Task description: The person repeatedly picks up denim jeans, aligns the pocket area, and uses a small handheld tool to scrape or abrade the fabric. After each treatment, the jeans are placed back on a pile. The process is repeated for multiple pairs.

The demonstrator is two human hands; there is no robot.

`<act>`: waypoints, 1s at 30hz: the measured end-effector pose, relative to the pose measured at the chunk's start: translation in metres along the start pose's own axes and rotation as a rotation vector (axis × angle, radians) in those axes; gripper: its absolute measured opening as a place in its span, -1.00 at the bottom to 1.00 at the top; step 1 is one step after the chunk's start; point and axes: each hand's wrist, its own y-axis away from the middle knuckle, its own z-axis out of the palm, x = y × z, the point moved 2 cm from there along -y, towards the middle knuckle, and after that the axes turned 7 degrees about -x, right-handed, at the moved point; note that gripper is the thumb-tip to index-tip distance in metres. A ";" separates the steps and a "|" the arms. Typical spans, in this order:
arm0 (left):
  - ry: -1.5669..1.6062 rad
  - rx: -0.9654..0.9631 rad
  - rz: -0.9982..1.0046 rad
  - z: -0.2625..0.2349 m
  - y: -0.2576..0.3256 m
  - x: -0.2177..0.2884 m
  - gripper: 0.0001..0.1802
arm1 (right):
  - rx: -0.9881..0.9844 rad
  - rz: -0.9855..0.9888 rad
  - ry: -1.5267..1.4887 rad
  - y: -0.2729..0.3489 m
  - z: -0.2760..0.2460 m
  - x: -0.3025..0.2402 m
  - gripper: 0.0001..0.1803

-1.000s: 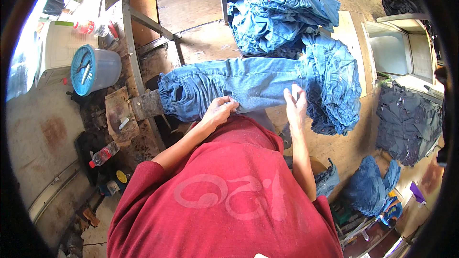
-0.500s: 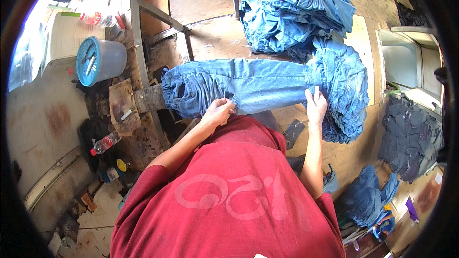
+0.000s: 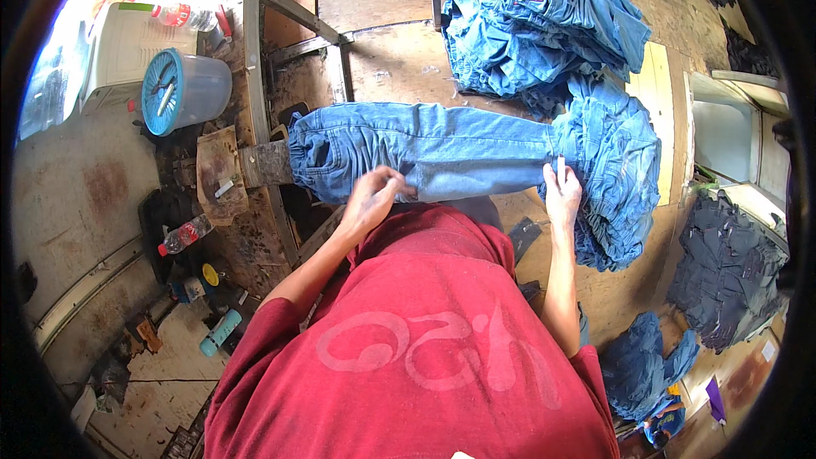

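Note:
A pair of blue jeans [image 3: 476, 149] with a gathered elastic waist is stretched sideways in front of me. Its waist end fits over a narrow worn board [image 3: 270, 162] on the left. My right hand [image 3: 562, 195] pinches the lower edge of the leg near its right end. Over the near edge, beside the pocket area, hovers my left hand [image 3: 372, 200], its curled fingers smeared by motion. Whether it touches the cloth or holds anything I cannot tell. Against the right end of the leg lies a heap of similar jeans [image 3: 619, 174].
A bigger pile of blue jeans [image 3: 535, 25] lies at the back. On the left stand a clear bucket with a blue lid [image 3: 204, 92] and a metal frame [image 3: 255, 59]; a plastic bottle [image 3: 185, 235] lies nearby. Dark garments [image 3: 727, 263] and more blue cloth [image 3: 637, 365] are at right.
My left hand has come away from its pinch on the near edge and shifted slightly left and up. My right hand keeps its hold. The whole view has shifted a little.

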 end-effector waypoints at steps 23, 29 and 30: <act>-0.746 1.032 0.018 -0.092 0.009 -0.053 -0.47 | -0.321 0.408 -0.258 -0.047 0.012 0.029 -0.57; -0.560 1.162 0.245 -0.086 -0.028 -0.043 -0.81 | -0.314 0.500 -0.627 -0.005 0.021 0.022 -0.61; -0.548 1.090 0.257 -0.085 -0.022 -0.039 -0.81 | -0.297 0.467 -0.628 -0.001 0.022 0.020 -0.61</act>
